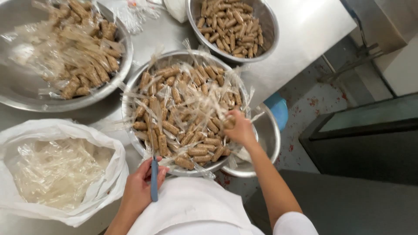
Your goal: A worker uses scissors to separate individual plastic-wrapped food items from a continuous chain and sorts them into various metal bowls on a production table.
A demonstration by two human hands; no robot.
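1. While the left hand (138, 188) grips a blue tool (154, 179), its long axis runs near-vertical in view, tip toward the centre bowl (130, 93).
2. Right hand (238, 129): fingers pinched shut on a wrapped brown stick (228, 123) at the bowl's right rim.
3. Sticks are short, tan, in clear film.
4. Around on the tabletop (305, 26): unwrapped-stick bowl (272, 30), another wrapped-stick bowl (124, 65), white bag (113, 174) of film.

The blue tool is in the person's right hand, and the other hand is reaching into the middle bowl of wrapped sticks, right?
Not quite. The head view shows the blue tool in the left hand; the right hand reaches into the middle bowl of wrapped sticks.
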